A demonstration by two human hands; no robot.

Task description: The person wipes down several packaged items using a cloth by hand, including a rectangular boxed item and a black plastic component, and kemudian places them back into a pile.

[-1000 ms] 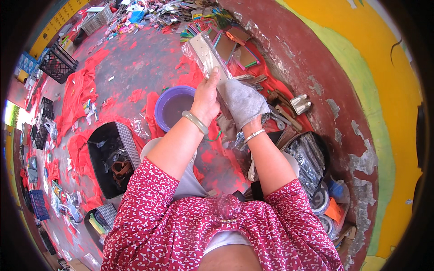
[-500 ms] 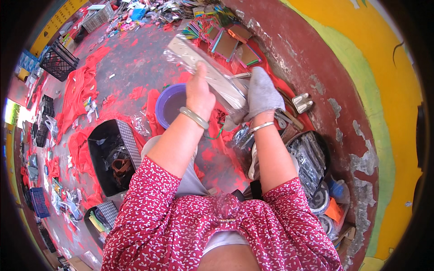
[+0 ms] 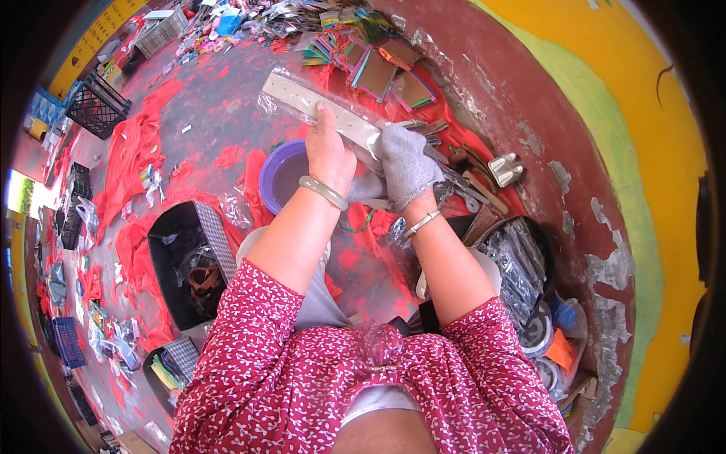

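Evidently, one strip is already inside clear film, held up and not yet set down. One grey cloth hides the right hand at its near end; how those fingers close I cannot tell. The left hand pinches its middle, thumb uppermost. Beyond: one purple basin; farthest, one grey crate.

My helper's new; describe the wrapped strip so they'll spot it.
Find the purple basin. Just above it in view, the bare left hand and gloved right hand hold the strip in clear plastic. It's narrow and pale, unlike the brown boards beyond.
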